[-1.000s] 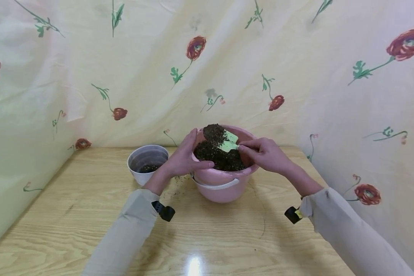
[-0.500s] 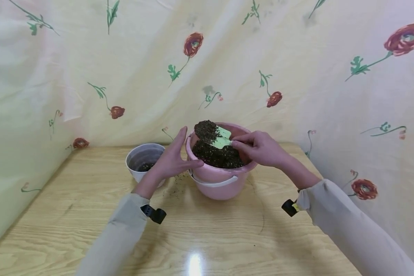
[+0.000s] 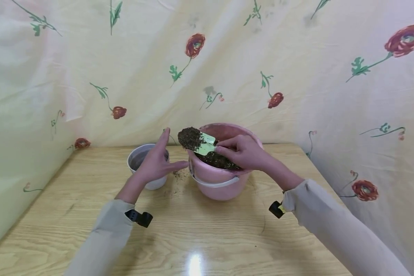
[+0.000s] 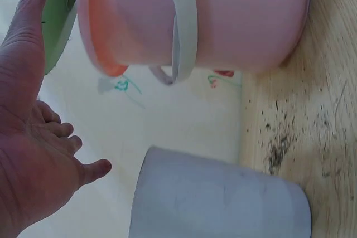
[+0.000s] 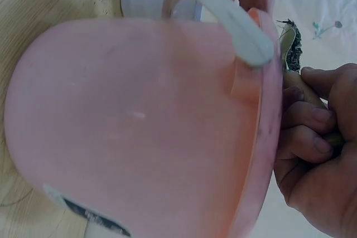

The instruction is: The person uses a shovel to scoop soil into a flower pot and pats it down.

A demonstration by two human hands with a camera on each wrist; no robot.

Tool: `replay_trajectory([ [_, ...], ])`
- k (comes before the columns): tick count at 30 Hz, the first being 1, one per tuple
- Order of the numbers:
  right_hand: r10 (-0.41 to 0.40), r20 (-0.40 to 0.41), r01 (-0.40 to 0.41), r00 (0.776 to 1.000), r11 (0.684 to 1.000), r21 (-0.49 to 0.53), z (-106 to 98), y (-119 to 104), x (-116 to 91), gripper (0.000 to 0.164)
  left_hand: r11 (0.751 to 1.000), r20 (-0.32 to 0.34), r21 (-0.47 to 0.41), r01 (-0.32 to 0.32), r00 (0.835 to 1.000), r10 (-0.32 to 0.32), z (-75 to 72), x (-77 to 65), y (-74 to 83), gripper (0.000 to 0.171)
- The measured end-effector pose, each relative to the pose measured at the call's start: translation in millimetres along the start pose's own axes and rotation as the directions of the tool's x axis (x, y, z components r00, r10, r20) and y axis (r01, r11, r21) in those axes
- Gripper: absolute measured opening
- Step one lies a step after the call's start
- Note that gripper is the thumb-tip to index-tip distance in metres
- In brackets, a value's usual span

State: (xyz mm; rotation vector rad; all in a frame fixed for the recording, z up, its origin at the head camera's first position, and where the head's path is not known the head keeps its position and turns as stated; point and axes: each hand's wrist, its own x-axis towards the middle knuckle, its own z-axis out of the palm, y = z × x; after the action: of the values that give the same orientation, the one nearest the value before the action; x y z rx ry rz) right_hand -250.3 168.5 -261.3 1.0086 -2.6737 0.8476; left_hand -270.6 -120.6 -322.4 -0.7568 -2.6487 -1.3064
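Note:
A light green hand trowel (image 3: 206, 148) heaped with dark soil (image 3: 189, 138) is gripped by my right hand (image 3: 243, 152), its blade over the left rim of the pink bucket (image 3: 220, 188). In the right wrist view, the fingers of my right hand (image 5: 321, 132) curl round the trowel's handle. More soil lies inside the bucket. My left hand (image 3: 155, 163) is spread with nothing in it, between the bucket and the white pot (image 3: 155, 183), hiding part of the pot's mouth. The left wrist view has the green blade (image 4: 57, 20) behind the thumb of that hand.
Spilled soil crumbs (image 4: 279, 151) lie on the wooden table (image 3: 207, 234) between pot and bucket. The bucket's white handle (image 3: 215, 184) hangs down at its front. Behind the table rises a floral cloth (image 3: 141, 76).
The right hand has carried the soil-laden trowel leftward, from above the bucket's middle to its left rim. The left hand has come off the bucket's rim and shifted left, over the pot.

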Motion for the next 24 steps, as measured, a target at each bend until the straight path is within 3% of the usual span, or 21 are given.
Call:
replay_trajectory([
  [12, -0.040, 0.076, 0.037, 0.996, 0.998, 0.041, 14.3, -23.6, 22.3, 0.025, 0.999, -0.059, 0.032, 0.043, 0.997, -0.041, -18.3, -16.6, -24.4, 0.121],
  [18, -0.109, 0.071, 0.109, 0.992, 0.994, 0.004, 22.2, -35.7, 37.1, 0.027, 0.994, -0.097, 0.070, 0.083, 0.992, -0.076, -25.6, -21.9, -39.4, 0.123],
  [21, -0.140, 0.083, 0.138, 0.987, 0.990, 0.034, 25.7, -42.0, 44.9, 0.034, 0.991, -0.100, 0.078, 0.105, 0.990, -0.097, -29.1, -23.5, -44.4, 0.124],
  [24, -0.122, 0.115, 0.114, 0.986, 0.991, 0.074, 28.9, -47.6, 51.3, 0.039, 0.991, -0.110, 0.078, 0.109, 0.989, -0.100, -32.2, -24.7, -48.6, 0.124],
])
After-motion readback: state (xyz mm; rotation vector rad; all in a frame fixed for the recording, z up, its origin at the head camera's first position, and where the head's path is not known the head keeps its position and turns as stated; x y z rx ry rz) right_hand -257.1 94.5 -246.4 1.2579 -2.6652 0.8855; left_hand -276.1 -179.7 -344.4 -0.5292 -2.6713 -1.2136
